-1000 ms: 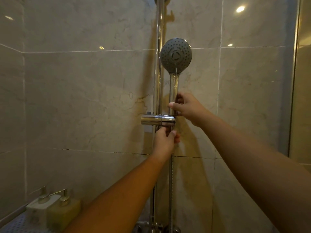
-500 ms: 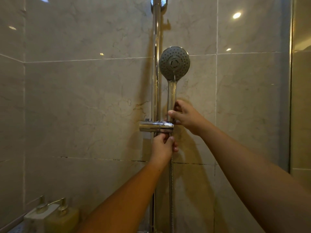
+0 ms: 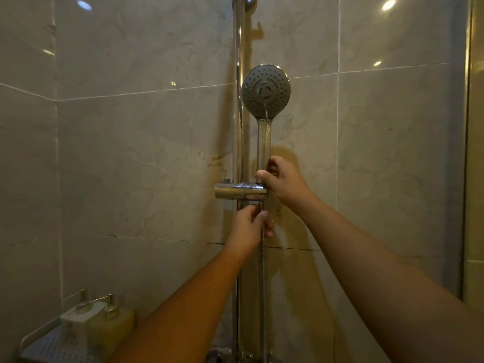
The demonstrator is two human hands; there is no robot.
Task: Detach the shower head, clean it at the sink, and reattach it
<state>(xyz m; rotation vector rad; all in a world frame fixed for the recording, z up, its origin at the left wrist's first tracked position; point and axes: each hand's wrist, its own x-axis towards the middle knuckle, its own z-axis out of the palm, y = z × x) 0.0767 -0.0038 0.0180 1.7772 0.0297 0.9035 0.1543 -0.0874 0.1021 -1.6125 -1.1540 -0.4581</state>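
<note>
At far left a shelf [image 3: 39, 344] holds two bottles [image 3: 99, 320], dim and partly cut off by the frame's edge; their labels cannot be read. The rail [image 3: 238, 127] runs up the tiled wall, its top fitting cropped. On it sits the holder [image 3: 239, 192], with the shower head [image 3: 265, 91] standing upright in it, face toward the camera, so it is not yet detached.

The left hand [image 3: 250, 226] is closed just below the holder, fingers pinched around the top of the hose [image 3: 262, 284], probably on the nut there, though the fingers hide that joint and I cannot tell what exactly they grip. The right hand [image 3: 282, 182] wraps the lower handle just above the holder, thumb across the front, likely to steady the head while the other hand turns the coupling. Whether a thread is loosening cannot be seen. The hose's lower end and the tap run out of view.
</note>
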